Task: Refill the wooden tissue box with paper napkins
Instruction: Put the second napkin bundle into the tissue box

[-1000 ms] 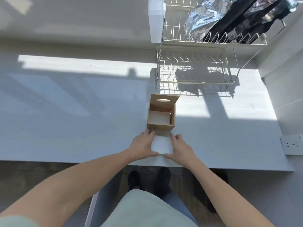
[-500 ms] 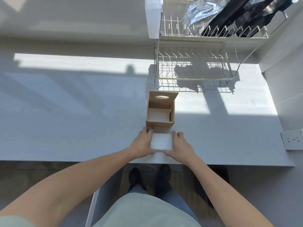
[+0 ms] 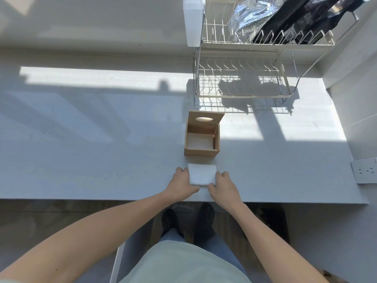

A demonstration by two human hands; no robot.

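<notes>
Left hand [image 3: 182, 185] and right hand [image 3: 223, 185]: the fingertips curl over the side edges of the napkin stack [image 3: 202, 173], so its side faces and the contact beneath are hidden. Wooden tissue box [image 3: 202, 137]: near wall conceals the lower interior. Dish rack [image 3: 242, 82]: upper tier cut off by the top edge, as are the foil bag [image 3: 251, 17] and dark packages [image 3: 302, 19], whose print is too small to read. Wall socket [image 3: 365, 170]: cropped at the right edge. Counter [image 3: 81, 139]: extends past the left edge. Shoes [image 3: 188, 219]: partly hidden behind the near counter edge and clothing.
</notes>
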